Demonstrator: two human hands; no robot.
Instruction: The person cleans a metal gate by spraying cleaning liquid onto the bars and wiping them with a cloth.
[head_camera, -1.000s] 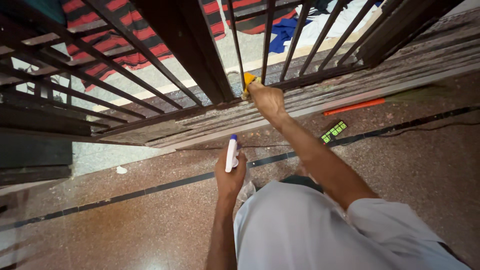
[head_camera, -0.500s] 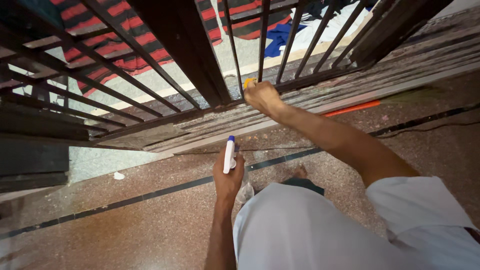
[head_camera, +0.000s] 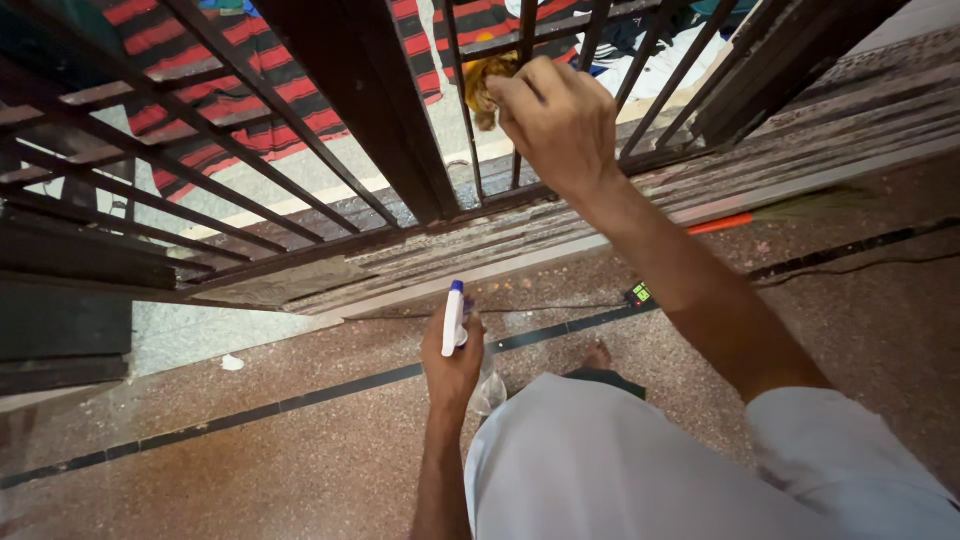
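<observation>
Higher up the bars now, right grip (head_camera: 560, 120) clenched on yellow cloth (head_camera: 487, 85), left grip (head_camera: 452, 365) around spray bottle (head_camera: 455, 318).

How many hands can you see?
2. The left hand is low in the middle, holding a spray bottle over the floor. The right hand is up at the gate, pressing a yellow cloth on a bar.

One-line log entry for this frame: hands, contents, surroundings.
left hand: grips spray bottle over floor | right hand: presses yellow cloth on grille bar
</observation>
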